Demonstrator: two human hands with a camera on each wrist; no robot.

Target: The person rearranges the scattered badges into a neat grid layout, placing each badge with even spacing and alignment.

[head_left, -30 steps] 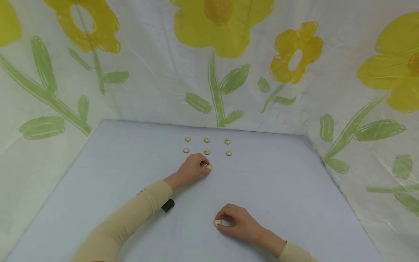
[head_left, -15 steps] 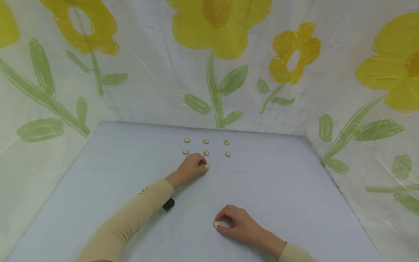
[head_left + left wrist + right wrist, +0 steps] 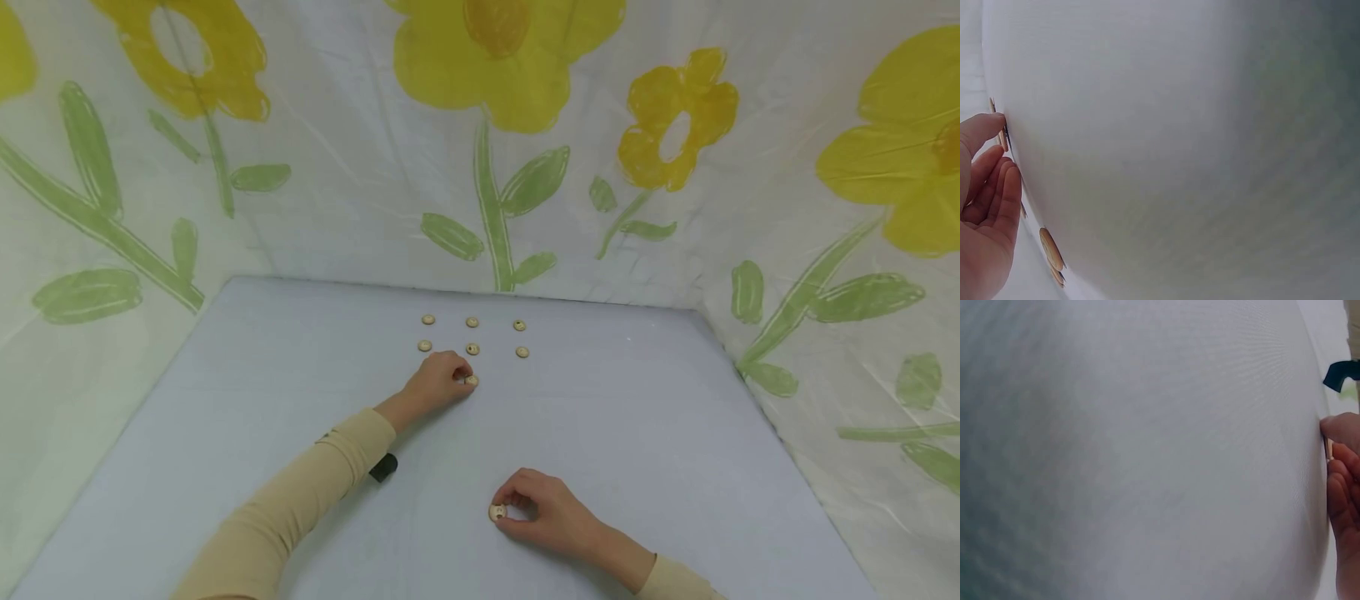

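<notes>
My left hand [image 3: 438, 379] reaches to the middle of the table and pinches a small round wooden disc [image 3: 471, 381] between thumb and fingertips. In the left wrist view, thumb and forefinger lie on either side of that disc at the tabletop. Nearer the front, my right hand [image 3: 547, 512] pinches another wooden disc [image 3: 497, 512] by its edges; this one bears small dark markings. Its edge shows as a thin strip between the fingers in the right wrist view. Beyond the left hand, several similar discs lie in two rows, including a middle disc [image 3: 472, 349] with a dark spot.
A pale cloth covers the table [image 3: 637, 433]. White sheets painted with yellow flowers [image 3: 498, 67] enclose its back and sides. A dark curved piece [image 3: 384, 467] shows beside the left sleeve [image 3: 300, 492].
My left hand has slid slightly left with its disc, which now lies more nearly below the middle discs of the rows. The right hand keeps its place and its grip.
</notes>
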